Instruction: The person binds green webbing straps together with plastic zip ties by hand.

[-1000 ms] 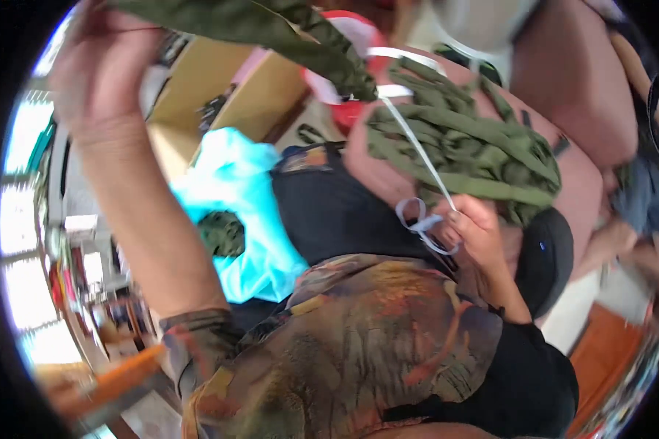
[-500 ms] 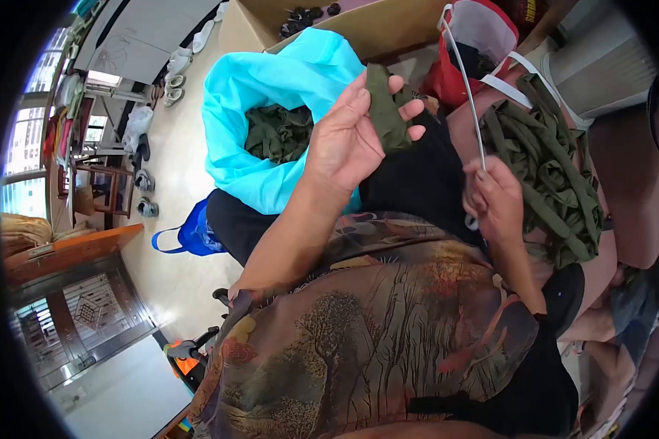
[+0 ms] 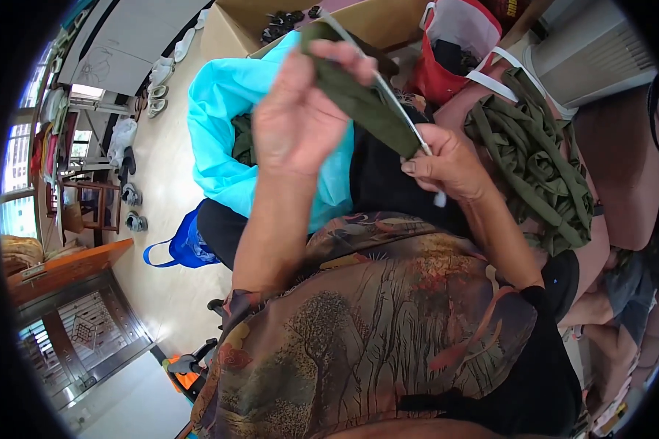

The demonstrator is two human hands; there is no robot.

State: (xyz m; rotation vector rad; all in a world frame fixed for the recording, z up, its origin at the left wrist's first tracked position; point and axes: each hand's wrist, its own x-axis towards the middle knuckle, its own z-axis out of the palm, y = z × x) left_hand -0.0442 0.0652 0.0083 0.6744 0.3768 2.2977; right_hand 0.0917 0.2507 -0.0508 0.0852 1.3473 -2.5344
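Observation:
My left hand (image 3: pixel 296 124), slightly blurred, is raised with its fingers curled around a dark green fabric strip (image 3: pixel 366 113). Lower and to the right, my right hand (image 3: pixel 450 164) grips a thin metal rod (image 3: pixel 399 106) near its lower end, thumb and finger close together. The rod slants up to the left along the strip, whose lower end reaches my right fingertips; whether they pinch the cloth too is unclear. Behind my left hand sits a bright turquoise bag (image 3: pixel 216 95) with green fabric pieces (image 3: pixel 243 143) inside. To the right lies a heap of long green strips (image 3: pixel 531 157).
A cardboard box (image 3: pixel 227 29) with small dark items stands at the far side, beside a red bag (image 3: pixel 436 73) with white handles. On the left floor are a blue bag (image 3: pixel 190 238) and several shoes (image 3: pixel 135 219). Another person's leg (image 3: pixel 611 347) shows at the right edge.
My left hand has moved up and left with the green strip, which now stretches toward my right hand. The right hand has moved left, tilting the rod alongside the cloth.

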